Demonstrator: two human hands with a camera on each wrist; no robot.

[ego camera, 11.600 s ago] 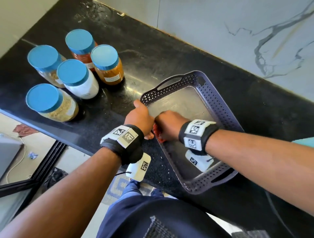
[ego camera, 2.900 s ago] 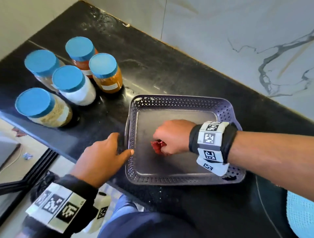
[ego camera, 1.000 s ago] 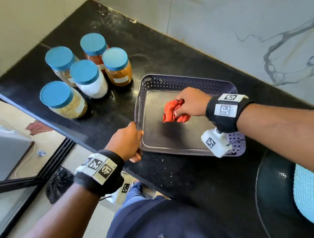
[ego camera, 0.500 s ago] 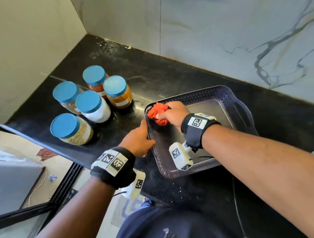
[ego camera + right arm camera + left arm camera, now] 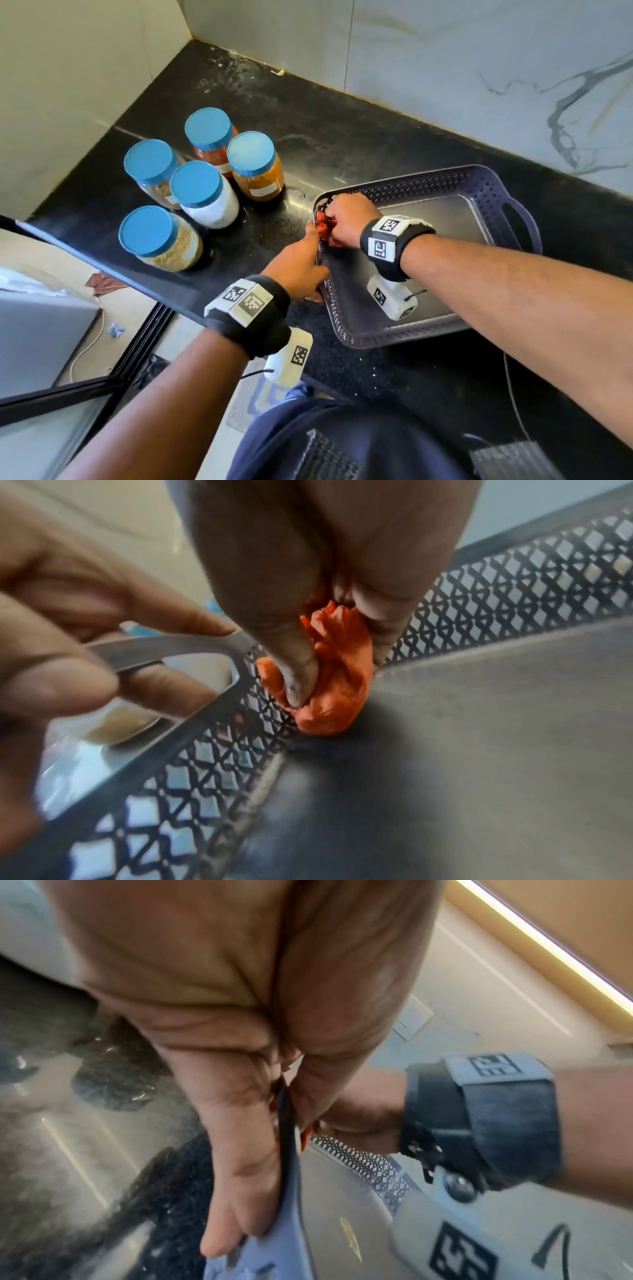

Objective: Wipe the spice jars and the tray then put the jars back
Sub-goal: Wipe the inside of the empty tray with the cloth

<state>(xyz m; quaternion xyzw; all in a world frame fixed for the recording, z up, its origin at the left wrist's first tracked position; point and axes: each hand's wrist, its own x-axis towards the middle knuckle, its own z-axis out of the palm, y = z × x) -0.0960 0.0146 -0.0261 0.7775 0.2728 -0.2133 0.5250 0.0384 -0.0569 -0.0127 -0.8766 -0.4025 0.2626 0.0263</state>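
Note:
A purple lattice-walled tray (image 5: 486,192) lies on the black counter with nothing in it but my right hand. My right hand (image 5: 346,219) grips a bunched orange-red cloth (image 5: 323,226) (image 5: 329,685) and presses it into the tray's near-left inner corner, against the lattice wall (image 5: 514,569). My left hand (image 5: 298,267) grips the tray's left handle (image 5: 164,647), thumb on top and fingers curled through the slot (image 5: 240,1150). Several spice jars with blue lids (image 5: 195,185) stand in a cluster on the counter left of the tray.
The counter's front edge (image 5: 102,260) runs diagonally just below the jars, with floor beyond. A marble-patterned wall (image 5: 445,61) backs the counter. Bare black counter (image 5: 342,137) lies behind the tray and jars.
My right hand has slid the cloth along the tray's left wall toward me, into the corner by the handle. The left hand keeps its hold on the handle. The head view has shifted.

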